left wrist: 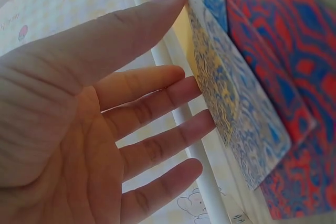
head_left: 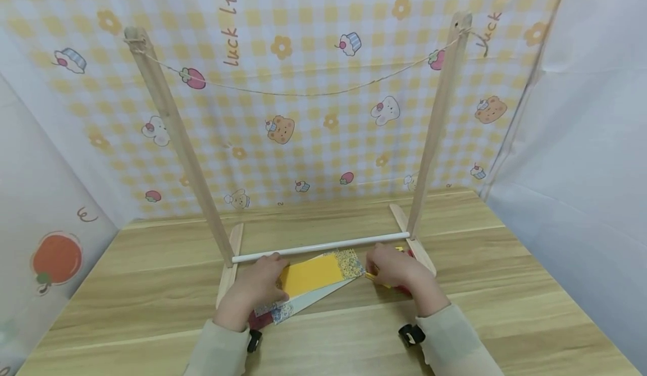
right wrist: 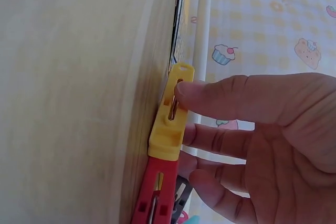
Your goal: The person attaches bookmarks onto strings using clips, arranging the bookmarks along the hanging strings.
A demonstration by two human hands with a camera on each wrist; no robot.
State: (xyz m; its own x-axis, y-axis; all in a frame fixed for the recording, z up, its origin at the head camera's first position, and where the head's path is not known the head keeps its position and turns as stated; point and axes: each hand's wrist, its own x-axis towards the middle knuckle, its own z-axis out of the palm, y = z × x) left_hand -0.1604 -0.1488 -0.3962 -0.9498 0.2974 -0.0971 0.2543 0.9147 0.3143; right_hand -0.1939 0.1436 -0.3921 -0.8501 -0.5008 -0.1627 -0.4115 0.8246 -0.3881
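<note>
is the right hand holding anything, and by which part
The right hand has its thumb on the yellow clothespin, near one end; whether it is gripped cannot be told.

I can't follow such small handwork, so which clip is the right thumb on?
The yellow clip in the right wrist view: the right thumb lies on it, not on the red clip or dark clip.

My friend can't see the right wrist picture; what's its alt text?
The right hand rests its thumb on a yellow clothespin, with a red clothespin beside it. A wooden table fills the left; a white rod runs before a yellow-checked backdrop.
</note>
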